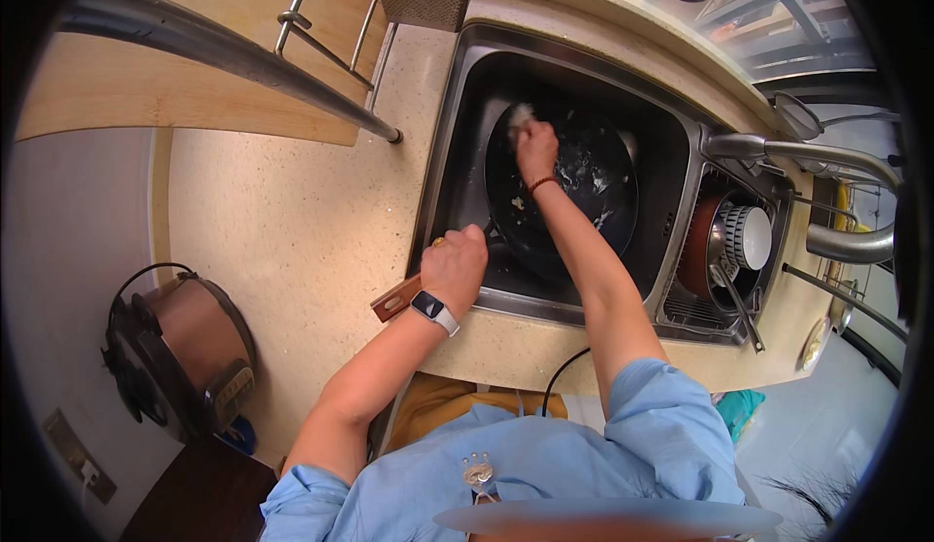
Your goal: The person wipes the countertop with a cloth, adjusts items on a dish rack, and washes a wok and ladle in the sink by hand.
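A dark frying pan or wok lies in the large basin of the steel sink, with wet patches and pale bits on its inner surface. My left hand, with a watch on the wrist, is closed around the pan's brown wooden handle over the sink's near left corner. Inside the pan, near its far left side, my right hand grips a pale, blurred scrubber against the surface. The blur hides what the scrubber is made of.
Right of the basin, a smaller basin holds a brown pot, a patterned bowl and a ladle. The metal faucet reaches in from the right. An electric cooker stands at left. A metal rail crosses the upper left.
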Motion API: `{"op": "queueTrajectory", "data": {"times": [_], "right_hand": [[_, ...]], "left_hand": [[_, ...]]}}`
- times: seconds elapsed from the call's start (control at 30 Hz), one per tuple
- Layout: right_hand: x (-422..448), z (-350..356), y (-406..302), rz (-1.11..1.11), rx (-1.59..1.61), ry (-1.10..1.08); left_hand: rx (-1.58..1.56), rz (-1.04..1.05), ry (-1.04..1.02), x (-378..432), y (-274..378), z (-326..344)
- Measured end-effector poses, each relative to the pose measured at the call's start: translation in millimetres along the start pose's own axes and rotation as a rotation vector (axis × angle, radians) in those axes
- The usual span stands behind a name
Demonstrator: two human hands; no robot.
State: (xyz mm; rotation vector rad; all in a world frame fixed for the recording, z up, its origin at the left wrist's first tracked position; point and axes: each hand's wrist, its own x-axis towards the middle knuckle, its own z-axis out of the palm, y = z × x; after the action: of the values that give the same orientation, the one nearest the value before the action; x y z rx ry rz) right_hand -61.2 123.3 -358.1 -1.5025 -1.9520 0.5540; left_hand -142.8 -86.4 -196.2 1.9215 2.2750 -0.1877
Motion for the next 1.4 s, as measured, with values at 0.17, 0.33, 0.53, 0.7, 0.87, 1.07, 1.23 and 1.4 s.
{"op": "queueTrajectory", "data": {"times": [0.17, 0.33, 0.53, 0.7, 0.87, 1.07, 1.23, 1.4], "right_hand": [[-69, -60, -42, -0.060, 0.179, -0.612], [11, -8, 7, 0.080, -0.025, -0.146], [-20, -3, -25, 0.222, 0.144, -0.174], [-38, -8, -23, -0.019, 0.156, -0.276], [42, 0, 13, 0.398, 0.126, 0.203], [-56, -18, -34, 0.041, 0.218, -0.362], [28, -2, 10, 0.436, -0.033, -0.052], [-55, -20, -43, -0.092, 0.122, -0.402]], "left_hand": [[-0.005, -0.067, -0.037, -3, -8, 3], [-0.016, -0.052, -0.048, -1, -2, 0], [-0.012, -0.082, -0.041, 0, -5, 4], [0.035, -0.100, 0.004, 0, -7, 7], [0.032, -0.068, 0.029, 1, -3, 5], [0.037, -0.086, 0.017, -2, -4, 12], [0.076, -0.036, 0.055, -2, -3, 10], [0.105, -0.108, 0.058, -2, -10, 13]]}}
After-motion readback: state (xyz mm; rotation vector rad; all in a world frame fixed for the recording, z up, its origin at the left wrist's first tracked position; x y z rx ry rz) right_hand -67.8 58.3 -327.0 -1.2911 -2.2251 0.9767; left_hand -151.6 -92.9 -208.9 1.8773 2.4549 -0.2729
